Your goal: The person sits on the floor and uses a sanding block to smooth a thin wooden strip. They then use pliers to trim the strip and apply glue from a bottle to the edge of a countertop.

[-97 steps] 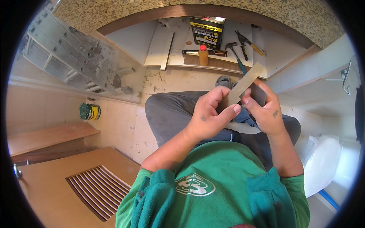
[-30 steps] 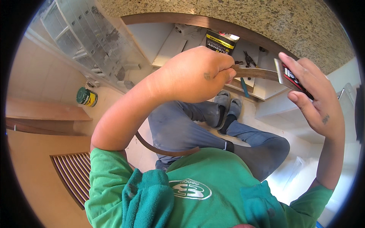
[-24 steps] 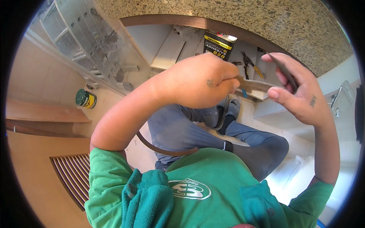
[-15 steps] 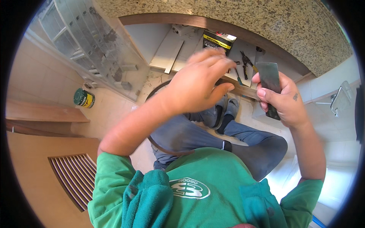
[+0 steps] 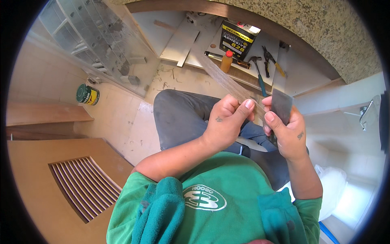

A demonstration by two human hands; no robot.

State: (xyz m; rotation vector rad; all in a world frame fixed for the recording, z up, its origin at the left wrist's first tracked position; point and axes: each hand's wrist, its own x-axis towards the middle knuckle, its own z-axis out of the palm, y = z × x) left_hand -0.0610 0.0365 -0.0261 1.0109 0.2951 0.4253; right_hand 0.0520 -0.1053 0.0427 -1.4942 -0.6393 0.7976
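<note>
Both hands lower than before, left hand (image 5: pixel 222 122) now pinching the grey strip (image 5: pixel 227 79), right hand (image 5: pixel 286 132) gripping the dark block (image 5: pixel 281 106).

Green short-sleeved T-shirt (image 5: pixel 219 191) with a white round logo on the chest. Teal towel (image 5: pixel 162 215) draped round the neck, its ends hanging left and right down the front. Dark grey trousers (image 5: pixel 183 118). Forearms bare. Left hand (image 5: pixel 225 124) has a small dark tattoo near the thumb base; right hand (image 5: pixel 286 134) has one on its back.
</note>
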